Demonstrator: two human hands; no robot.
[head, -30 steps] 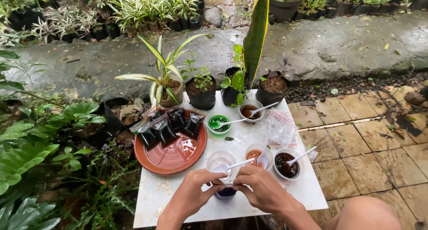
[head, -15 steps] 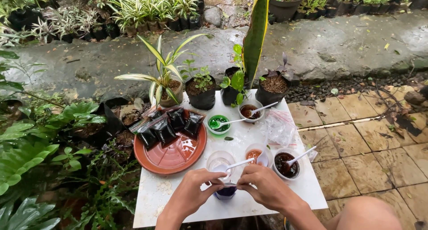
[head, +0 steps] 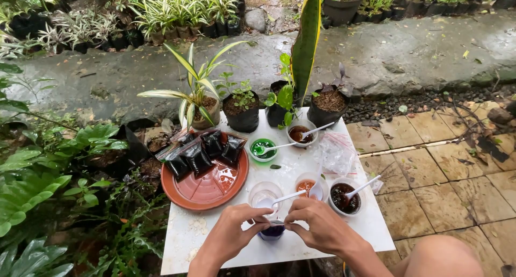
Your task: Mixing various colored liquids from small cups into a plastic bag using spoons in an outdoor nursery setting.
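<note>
My left hand [head: 230, 235] and my right hand [head: 321, 227] meet fingertip to fingertip at the near edge of a white table [head: 189, 239]. Both pinch a small item between them that is too small to identify. Just below the fingers sits a small cup of dark purple liquid [head: 272, 232], partly hidden by them. Just beyond stands a clear cup [head: 263, 193] with a white spoon [head: 287, 197] resting in it.
Other cups with spoons hold orange [head: 305, 184], dark brown [head: 344, 198], green [head: 263, 148] and brown [head: 297, 134] liquid. A terracotta plate [head: 209, 191] carries several black packets [head: 198, 157]. A clear plastic bag [head: 336, 152] lies at right. Potted plants [head: 241, 109] line the far edge. My knee [head: 441, 258] is at lower right.
My fingertips have closed in a little over the purple cup. Nothing else on the table has moved.
</note>
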